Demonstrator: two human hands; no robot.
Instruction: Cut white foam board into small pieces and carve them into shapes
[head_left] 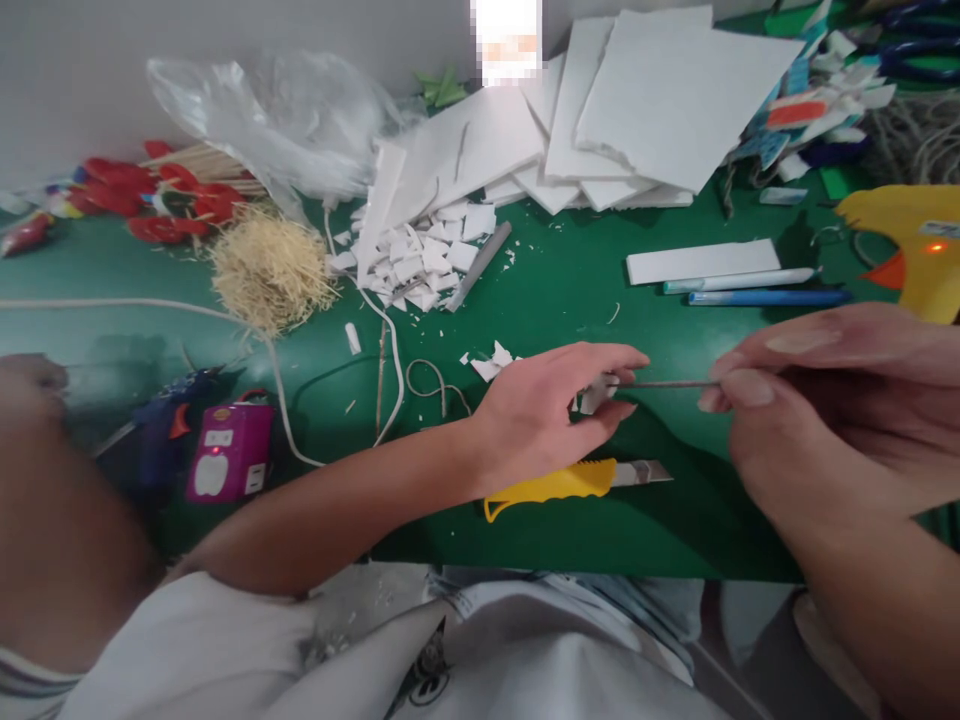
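Note:
In the head view, my left hand (551, 410) is closed around a small white foam piece (598, 394), partly hidden by its fingers. A thin grey string (671, 384) runs from that piece to my right hand (817, 400), whose thumb and fingers pinch its other end. The string is stretched level between both hands. Just below my left hand lies a yellow utility knife (555, 487) with its blade out. White foam scraps (491, 361) lie beside the left wrist.
White foam sheets (675, 90) and cut pieces (427, 255) are heaped at the back. Pens (765, 298) and a yellow glue gun (915, 240) lie right. A white cable (277, 385) crosses near straw (274, 265) and a magenta socket box (229, 452). Another person's arm (52, 520) rests left.

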